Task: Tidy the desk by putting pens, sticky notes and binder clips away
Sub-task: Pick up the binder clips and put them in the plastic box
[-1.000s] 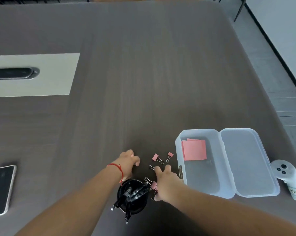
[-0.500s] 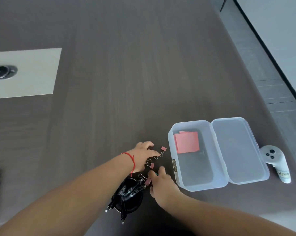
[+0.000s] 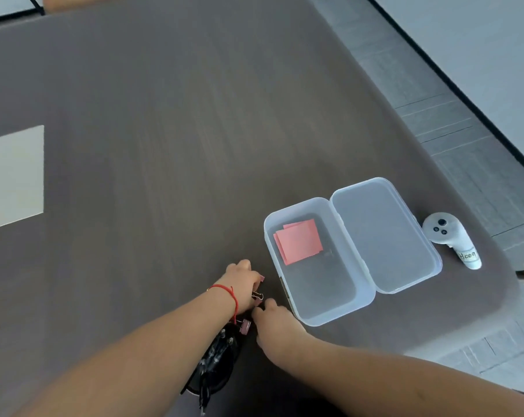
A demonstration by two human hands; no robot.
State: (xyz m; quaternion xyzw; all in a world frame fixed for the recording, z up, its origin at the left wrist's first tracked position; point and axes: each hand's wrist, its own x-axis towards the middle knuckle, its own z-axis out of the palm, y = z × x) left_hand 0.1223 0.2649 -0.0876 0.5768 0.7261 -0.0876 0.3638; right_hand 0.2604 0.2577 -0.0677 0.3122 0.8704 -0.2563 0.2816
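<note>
The dark wood-grain desk (image 3: 170,121) is bare across its far and left stretches, apart from a pale rectangular inset (image 3: 12,176) at the left edge; its right side is rounded and drops to grey floor tiles. Near the right edge sits a translucent plastic box (image 3: 310,307) with rounded corners, its hinged lid (image 3: 384,236) lying flat open to the right. Pink sticky notes (image 3: 299,240), square and slightly fanned, lie in the far end of the box; the near end holds nothing. Right of the lid lies a smooth white controller (image 3: 448,240), close to the desk's edge.

Just left of the box, both hands meet over the pink binder clips (image 3: 257,296). The left hand (image 3: 241,285), with a red string at the wrist, is curled narrow with clips at its fingertips; whether it grips them I cannot tell. The right hand (image 3: 274,322) is cupped, fingers bent toward another clip (image 3: 245,325); its grip is hidden too. Under the left forearm stands a round black cup (image 3: 212,377) of dark pens (image 3: 217,353).
</note>
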